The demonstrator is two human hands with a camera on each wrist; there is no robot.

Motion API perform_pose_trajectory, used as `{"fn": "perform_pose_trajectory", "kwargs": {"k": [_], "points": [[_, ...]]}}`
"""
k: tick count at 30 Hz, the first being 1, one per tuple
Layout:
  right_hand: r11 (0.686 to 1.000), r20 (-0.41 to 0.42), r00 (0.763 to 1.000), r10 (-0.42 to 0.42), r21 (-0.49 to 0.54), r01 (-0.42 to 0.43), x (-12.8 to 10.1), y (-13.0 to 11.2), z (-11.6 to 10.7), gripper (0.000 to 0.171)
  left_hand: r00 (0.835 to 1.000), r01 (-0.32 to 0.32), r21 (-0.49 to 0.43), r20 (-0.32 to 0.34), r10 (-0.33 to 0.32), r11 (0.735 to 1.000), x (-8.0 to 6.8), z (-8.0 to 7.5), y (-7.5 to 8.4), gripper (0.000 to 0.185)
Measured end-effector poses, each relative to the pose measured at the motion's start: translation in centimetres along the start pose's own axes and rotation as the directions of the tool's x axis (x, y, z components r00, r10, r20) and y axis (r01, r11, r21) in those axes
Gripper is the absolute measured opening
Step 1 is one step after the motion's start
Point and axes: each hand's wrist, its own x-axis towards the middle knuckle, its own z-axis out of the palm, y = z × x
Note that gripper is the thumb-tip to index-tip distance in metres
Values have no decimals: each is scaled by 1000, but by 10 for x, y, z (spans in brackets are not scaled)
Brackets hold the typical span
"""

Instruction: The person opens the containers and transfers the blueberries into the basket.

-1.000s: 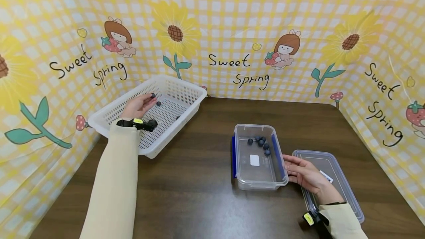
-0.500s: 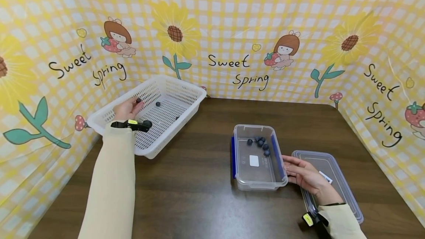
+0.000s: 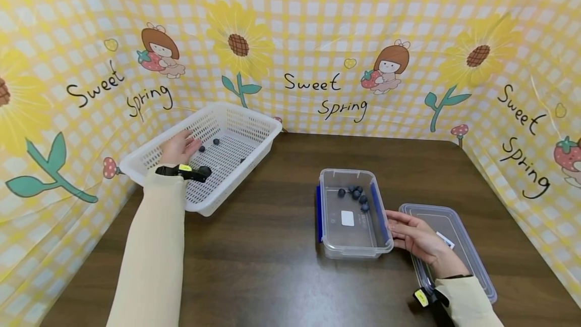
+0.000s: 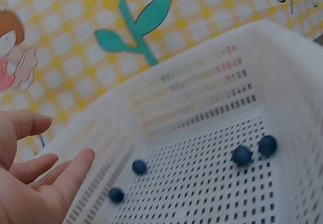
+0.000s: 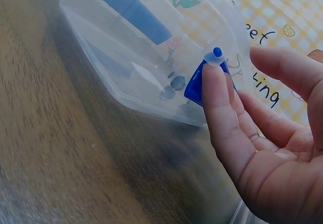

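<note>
My left hand (image 3: 181,146) is inside the white slotted basket (image 3: 254,121) at the back left, with relaxed fingers that hold nothing. The left wrist view shows its open palm (image 4: 35,183) beside several loose blueberries (image 4: 139,166) on the basket floor. One blueberry (image 3: 201,149) lies just right of the fingertips. A clear plastic box (image 3: 349,233) with blue clasps stands at the middle right, several blueberries (image 3: 356,196) at its far end. My right hand (image 3: 408,233) rests straight-fingered against the box's right side. In the right wrist view a finger (image 5: 217,103) touches the blue clasp (image 5: 194,88).
The box's clear lid (image 3: 458,238) lies flat on the dark wooden table (image 3: 272,266), under my right wrist. A yellow checked cloth backdrop (image 3: 317,39) walls in the table at the back and on both sides.
My left hand held a blueberry at its fingertips over the basket. It has let go; the fingers are open and the berry lies on the basket floor. The right hand has stayed put.
</note>
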Motion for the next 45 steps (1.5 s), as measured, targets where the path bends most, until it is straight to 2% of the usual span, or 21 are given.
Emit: {"fn": "perform_pose_trajectory", "kwargs": {"k": [3, 7, 14, 17, 21, 24, 26, 30, 34, 40, 45], "points": [[1000, -10, 1000, -18, -18, 17, 0, -1, 1, 42, 997, -29, 99, 67, 22, 995, -4, 13, -4, 59], [997, -50, 997, -54, -57, 51, 1, -3, 3, 42, 987, -74, 209, 158, 41, 975, -11, 37, -12, 57], [991, -111, 987, -114, -84, 105, 1, -4, 5, 43, 963, -94, 294, 268, 12, 951, -21, 82, -30, 51], [991, -125, 986, -112, -88, 102, 1, -4, 5, 44, 947, -94, 323, 322, -16, 942, -28, 97, -43, 35], [991, -146, 984, -104, -101, 90, 0, -4, 6, 44, 916, -110, 370, 398, -51, 922, -37, 115, -64, 35], [990, -160, 983, -88, -120, 69, 0, -3, 7, 44, 888, -119, 413, 451, -89, 903, -43, 126, -80, 49], [988, -163, 984, -78, -147, 54, 0, -2, 7, 46, 873, -112, 429, 474, -118, 896, -47, 132, -90, 48], [979, -113, 991, -71, -200, 48, -1, -1, 6, 57, 836, -109, 460, 522, -169, 881, -59, 144, -111, 44], [976, -63, 995, -75, -207, 61, 0, -1, 6, 66, 790, -120, 493, 573, -219, 862, -70, 154, -130, 44], [974, -31, 996, -79, -216, 70, 0, -2, 6, 64, 742, -102, 526, 605, -288, 844, -85, 167, -159, 43], [975, -16, 996, -83, -210, 77, 1, -3, 6, 64, 702, -76, 568, 614, -360, 820, -97, 175, -181, 43]]}}
